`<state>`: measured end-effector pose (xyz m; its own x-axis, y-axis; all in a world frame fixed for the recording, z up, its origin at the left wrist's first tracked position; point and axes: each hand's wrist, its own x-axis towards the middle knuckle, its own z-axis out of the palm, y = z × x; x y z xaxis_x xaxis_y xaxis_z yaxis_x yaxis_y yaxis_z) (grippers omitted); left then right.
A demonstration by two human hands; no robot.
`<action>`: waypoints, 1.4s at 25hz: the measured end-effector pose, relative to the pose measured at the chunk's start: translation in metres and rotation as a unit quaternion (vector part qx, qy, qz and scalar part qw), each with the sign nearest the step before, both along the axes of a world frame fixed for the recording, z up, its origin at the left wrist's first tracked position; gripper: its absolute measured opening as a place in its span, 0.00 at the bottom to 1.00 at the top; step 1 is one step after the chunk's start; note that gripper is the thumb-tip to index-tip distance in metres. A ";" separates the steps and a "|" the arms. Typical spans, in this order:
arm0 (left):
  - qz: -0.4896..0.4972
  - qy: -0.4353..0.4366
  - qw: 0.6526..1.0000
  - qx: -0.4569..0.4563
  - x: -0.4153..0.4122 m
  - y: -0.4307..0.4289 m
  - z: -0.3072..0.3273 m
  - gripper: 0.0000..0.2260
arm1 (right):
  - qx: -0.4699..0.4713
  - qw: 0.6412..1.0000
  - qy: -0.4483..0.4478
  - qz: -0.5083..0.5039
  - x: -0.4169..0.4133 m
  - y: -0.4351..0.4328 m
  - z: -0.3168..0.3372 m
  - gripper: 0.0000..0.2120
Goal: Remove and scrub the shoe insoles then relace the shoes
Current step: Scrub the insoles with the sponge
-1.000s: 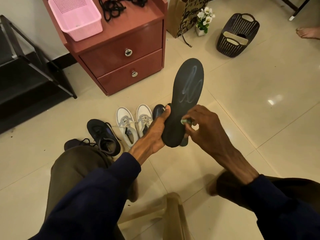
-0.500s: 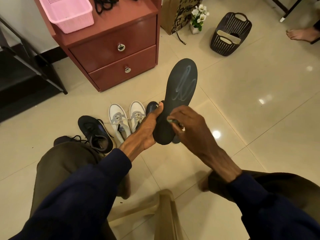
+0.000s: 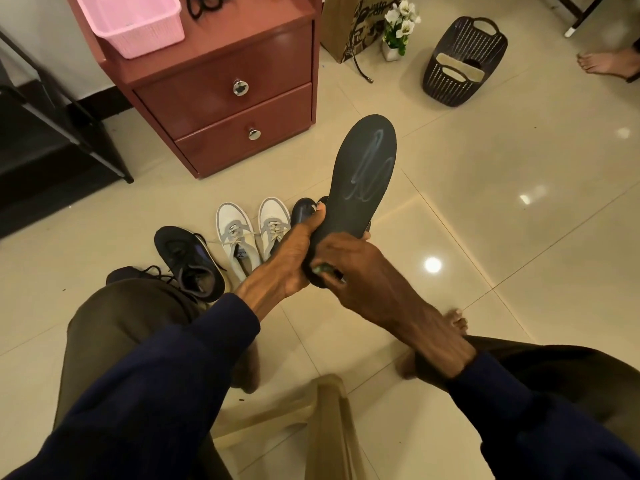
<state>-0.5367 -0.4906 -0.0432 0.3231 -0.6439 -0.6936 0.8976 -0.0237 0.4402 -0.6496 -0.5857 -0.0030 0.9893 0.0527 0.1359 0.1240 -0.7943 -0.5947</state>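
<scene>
- L hand (image 3: 294, 258): fingers wrapped round heel end of dark insole (image 3: 363, 174), held up, toe pointing away.
- R hand (image 3: 353, 271): curled on small greenish item (image 3: 320, 269), pressed vs. insole heel.
- Beyond: white shoes (image 3: 254, 233), black shoe (image 3: 188, 261) beside them.
- Far: black laces (image 3: 204, 3) atop red cabinet (image 3: 225, 91).

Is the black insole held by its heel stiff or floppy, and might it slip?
Probably fairly stiff: the black insole stands straight though the left hand grips only its heel. Likely light, being thin. The pale wet-looking streaks suggest it may be slippery.
</scene>
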 end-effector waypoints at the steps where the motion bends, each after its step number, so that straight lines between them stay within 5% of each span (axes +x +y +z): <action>1: 0.001 0.000 1.000 -0.002 -0.001 0.001 0.002 0.22 | -0.001 0.999 0.029 0.031 -0.002 -0.003 0.002 0.06; 6: 0.024 -0.019 0.999 -0.014 0.002 -0.005 0.001 0.28 | -0.066 0.984 0.015 -0.167 0.000 -0.055 -0.007 0.17; 11: 0.011 -0.001 1.000 -0.007 0.001 0.000 -0.006 0.31 | -0.008 0.998 0.040 0.037 -0.005 -0.005 0.002 0.06; 16: 0.002 0.005 0.999 -0.038 0.000 -0.003 0.001 0.17 | -0.027 0.985 -0.050 -0.163 0.006 -0.036 -0.005 0.07; 21: -0.028 0.022 0.999 -0.032 0.000 0.003 0.006 0.24 | 0.061 0.998 0.027 0.019 0.000 0.003 0.005 0.06; 26: 0.009 0.014 0.999 -0.044 0.001 -0.002 0.008 0.19 | -0.024 0.988 -0.045 -0.146 0.005 -0.042 -0.005 0.07; 28: 0.002 0.022 0.999 -0.041 0.000 -0.002 0.008 0.20 | -0.008 0.991 -0.060 -0.119 0.006 -0.020 -0.005 0.07; 32: 0.002 0.041 0.998 -0.055 0.001 0.005 0.006 0.22 | 0.065 0.996 0.053 0.043 -0.001 -0.015 0.001 0.06; 35: 0.015 0.024 0.998 -0.065 0.001 -0.001 0.009 0.21 | -0.003 0.997 -0.008 -0.078 0.002 -0.041 -0.009 0.07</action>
